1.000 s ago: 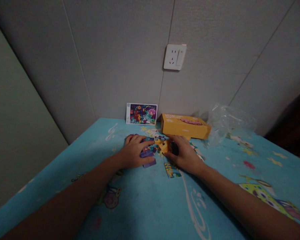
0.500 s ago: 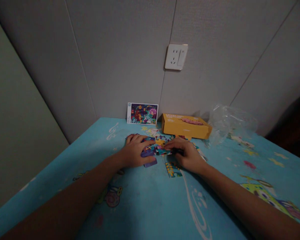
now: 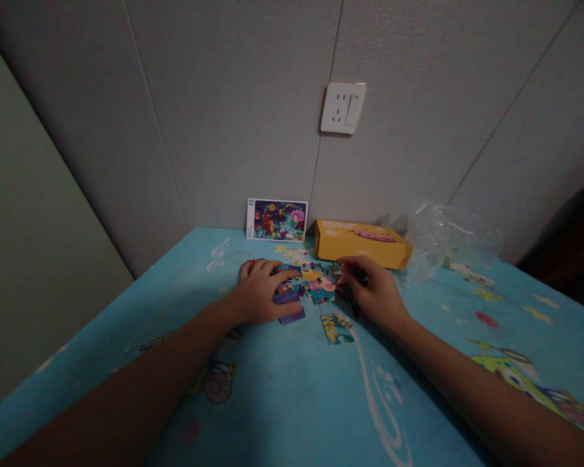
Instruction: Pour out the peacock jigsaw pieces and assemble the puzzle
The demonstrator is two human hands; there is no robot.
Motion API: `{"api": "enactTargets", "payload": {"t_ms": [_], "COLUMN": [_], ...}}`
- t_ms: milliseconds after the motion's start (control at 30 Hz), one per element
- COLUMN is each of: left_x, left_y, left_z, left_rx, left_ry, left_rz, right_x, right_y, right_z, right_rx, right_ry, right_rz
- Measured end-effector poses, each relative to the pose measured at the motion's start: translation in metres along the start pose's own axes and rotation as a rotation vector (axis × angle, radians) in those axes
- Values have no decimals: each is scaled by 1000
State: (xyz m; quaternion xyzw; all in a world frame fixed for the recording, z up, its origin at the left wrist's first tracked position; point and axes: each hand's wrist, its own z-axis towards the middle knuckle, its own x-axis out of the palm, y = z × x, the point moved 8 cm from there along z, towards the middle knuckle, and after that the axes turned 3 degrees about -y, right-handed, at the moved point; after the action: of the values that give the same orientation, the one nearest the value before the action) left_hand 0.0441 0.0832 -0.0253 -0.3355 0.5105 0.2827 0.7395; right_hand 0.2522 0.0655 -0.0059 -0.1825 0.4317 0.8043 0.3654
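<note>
Several joined jigsaw puzzle pieces (image 3: pixel 316 285) in purple, teal, yellow and pink lie on the blue tablecloth. My left hand (image 3: pixel 260 292) rests over their left side, fingers spread and palm down, covering part of them. At their right edge, my right hand (image 3: pixel 372 292) has its index finger and thumb closed on a small colourful puzzle piece (image 3: pixel 339 274), which its fingers partly hide. A loose puzzle piece with yellow leaves (image 3: pixel 337 329) lies just in front of the right hand. A purple puzzle piece (image 3: pixel 292 316) shows beside my left thumb.
A reference picture card (image 3: pixel 278 220) leans against the wall. Right of it lies a yellow box (image 3: pixel 363 244), with a crumpled clear plastic bag (image 3: pixel 448 237) beside it. A white socket (image 3: pixel 343 108) is on the wall. The patterned tablecloth (image 3: pixel 282 402) extends towards me.
My right hand has shifted slightly up and right, off the joined pieces, uncovering a pink and yellow part. My left hand stays nearly in place, a little further left.
</note>
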Motion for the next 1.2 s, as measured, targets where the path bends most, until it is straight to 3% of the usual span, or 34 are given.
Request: {"api": "enactTargets", "payload": {"t_ms": [200, 333, 467, 667, 833, 967, 1200], "left_x": [1, 3, 5, 5, 4, 6, 1], "left_y": [5, 8, 12, 13, -2, -4, -3], "left_z": [0, -2, -3, -1, -1, -2, 0], "left_rx": [-70, -119, -171, -192, -34, -4, 2], "left_ry": [0, 25, 52, 70, 59, 63, -17], "left_rz": [44, 94, 104, 99, 87, 64, -38], "right_x": [8, 29, 38, 37, 39, 36, 28], "right_y": [8, 38, 39, 31, 32, 29, 14], "right_z": [-1, -13, -18, -15, -14, -11, -6], "right_rx": [-113, -311, -269, -225, -229, -206, -45], "right_ry": [47, 234, 354, 358, 355, 292, 167], "right_rz": [-394, -368, -315, -272, -266, -266, 2]}}
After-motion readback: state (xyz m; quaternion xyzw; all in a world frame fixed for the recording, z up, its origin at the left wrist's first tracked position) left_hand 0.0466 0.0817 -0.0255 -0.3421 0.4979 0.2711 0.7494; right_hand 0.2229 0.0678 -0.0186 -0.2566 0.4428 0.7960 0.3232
